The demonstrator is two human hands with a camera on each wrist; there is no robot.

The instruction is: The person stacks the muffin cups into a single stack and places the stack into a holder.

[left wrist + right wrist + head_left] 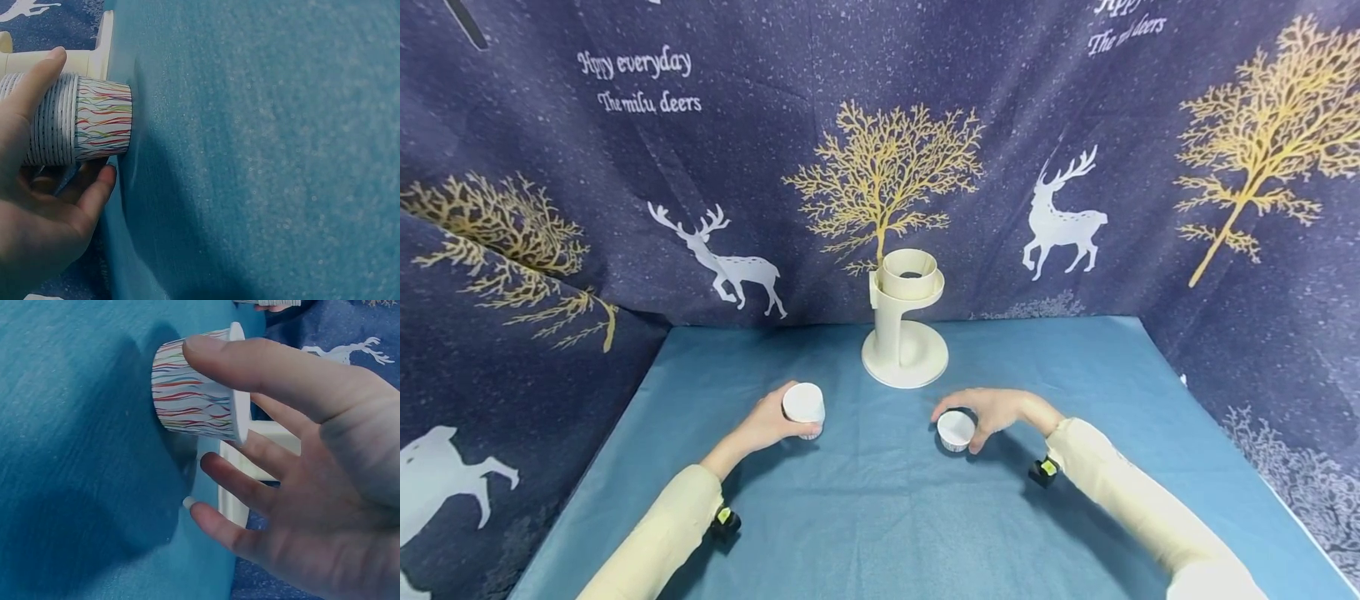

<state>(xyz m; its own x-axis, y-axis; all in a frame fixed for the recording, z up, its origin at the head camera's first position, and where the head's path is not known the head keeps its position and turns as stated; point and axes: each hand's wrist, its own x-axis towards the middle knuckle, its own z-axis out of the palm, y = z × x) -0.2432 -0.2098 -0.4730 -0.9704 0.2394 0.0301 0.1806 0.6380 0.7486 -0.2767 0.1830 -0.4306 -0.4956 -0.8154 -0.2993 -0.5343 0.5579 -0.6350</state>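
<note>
My left hand (769, 419) grips a stack of nested paper cups (805, 403), thumb on one side and fingers round the other. In the left wrist view the end cup (104, 119) has wavy coloured lines, and the rims of several others show behind it. To the right, my right hand (994, 408) holds a single paper cup (957, 430) upright between thumb and fingers. Red, green and blue wavy lines cover this cup's side (194, 394) under a white rim. Its ring and little fingers stand clear of the cup. Whether either base touches the table is hard to tell.
A cream stand (891, 333) with a round base and a ring-shaped top, holding an open cylinder (910, 287), is at the back middle of the blue-covered table (865, 517). Dark cloth (880, 67) printed with deer and trees hangs behind and at the sides.
</note>
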